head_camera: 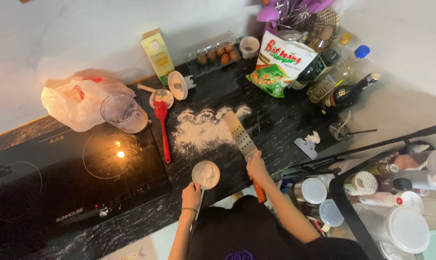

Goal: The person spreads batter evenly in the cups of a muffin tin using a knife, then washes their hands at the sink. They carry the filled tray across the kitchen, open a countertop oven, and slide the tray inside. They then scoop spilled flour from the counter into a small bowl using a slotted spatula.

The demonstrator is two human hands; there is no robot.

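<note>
My right hand (257,167) grips a long metal slotted turner (240,134) with an orange handle, its blade lying in a spread of white flour (201,129) on the black counter (275,125). My left hand (191,195) holds the handle of a small round sieve (206,174) that has white flour in it, just at the counter's near edge below the flour patch.
A red silicone spatula (163,127), a clear measuring jug (124,112), a white plastic bag (75,100), a yellow carton (158,55), an egg tray (216,53), a flour packet (279,63) and bottles (338,77) line the counter. The induction hob (59,173) lies left; a wire rack of jars (386,202) stands right.
</note>
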